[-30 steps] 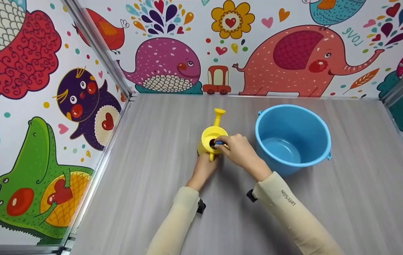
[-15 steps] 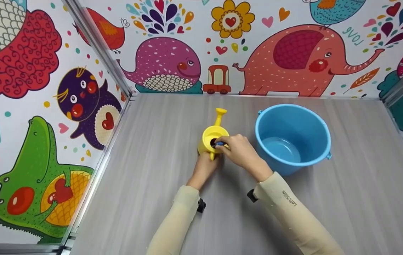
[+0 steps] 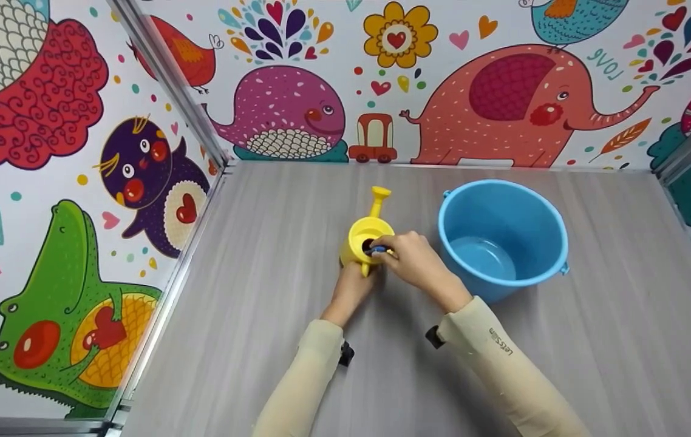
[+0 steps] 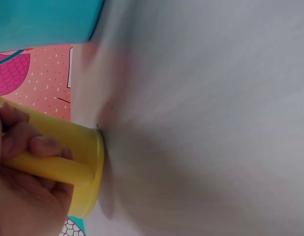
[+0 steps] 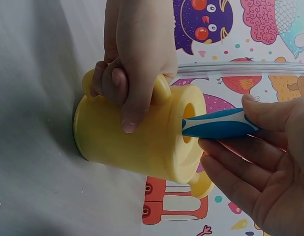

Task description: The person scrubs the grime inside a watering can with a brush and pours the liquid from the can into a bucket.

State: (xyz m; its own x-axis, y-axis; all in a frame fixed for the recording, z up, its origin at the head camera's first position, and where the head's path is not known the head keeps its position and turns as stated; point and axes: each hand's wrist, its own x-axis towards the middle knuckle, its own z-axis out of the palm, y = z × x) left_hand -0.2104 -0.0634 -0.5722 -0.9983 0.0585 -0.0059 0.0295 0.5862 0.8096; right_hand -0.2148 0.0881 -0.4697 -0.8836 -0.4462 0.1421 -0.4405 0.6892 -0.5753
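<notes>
A yellow toy watering can (image 3: pixel 352 250) stands upright on the grey table, its spout pointing toward the back wall. My left hand (image 3: pixel 354 288) grips the can's handle; in the left wrist view its fingers curl round the yellow handle (image 4: pixel 58 168). At the top, my right hand (image 3: pixel 418 262) pinches a slim tool by its blue and white handle (image 5: pixel 218 124) between thumb and fingers. The tool goes into the can's round opening. Its far end is hidden inside, so I cannot tell its exact kind.
A light blue bucket (image 3: pixel 497 283) stands right of the can, close to my right hand, with nothing visible inside. Printed cartoon walls (image 3: pixel 297 109) bound the table (image 3: pixel 260 273) at the back and left, with metal frame edges.
</notes>
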